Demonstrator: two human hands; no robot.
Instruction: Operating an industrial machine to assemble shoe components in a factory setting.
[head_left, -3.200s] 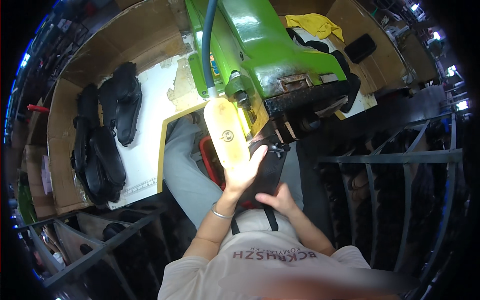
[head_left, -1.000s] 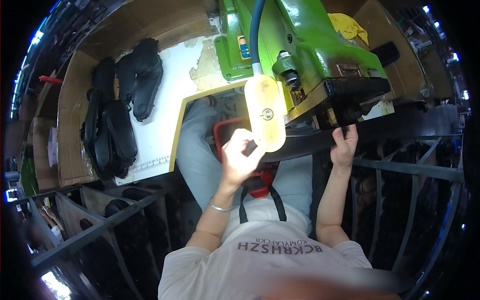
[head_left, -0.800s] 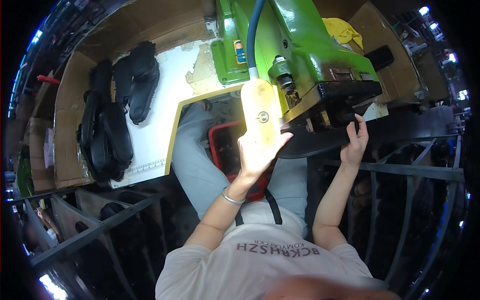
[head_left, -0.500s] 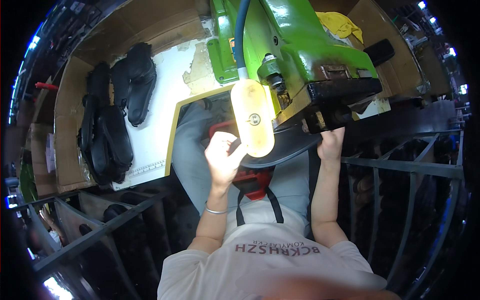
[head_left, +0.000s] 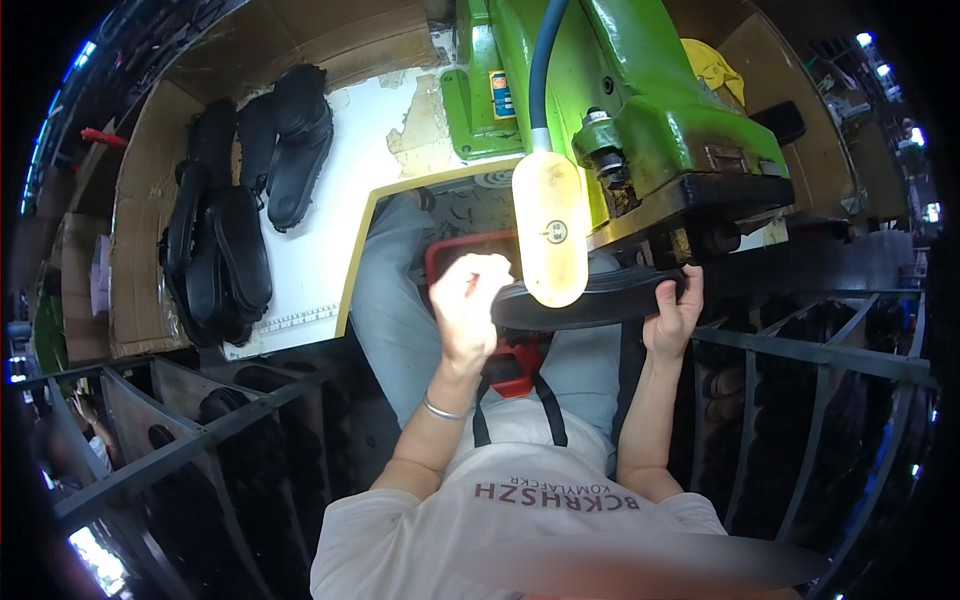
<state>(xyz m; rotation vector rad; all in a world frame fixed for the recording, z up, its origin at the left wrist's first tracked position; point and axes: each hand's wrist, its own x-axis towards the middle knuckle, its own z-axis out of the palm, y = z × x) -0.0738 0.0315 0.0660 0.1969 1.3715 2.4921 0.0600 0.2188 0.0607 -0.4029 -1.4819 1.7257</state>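
A green machine towers over a white counter, which spreads to its left. Under the machine's head runs a long black shoe sole, partly behind a glowing oblong lamp. The right hand pinches one end, fingers nearly together; the left hand curls its fingers at the other, their hold unclear.
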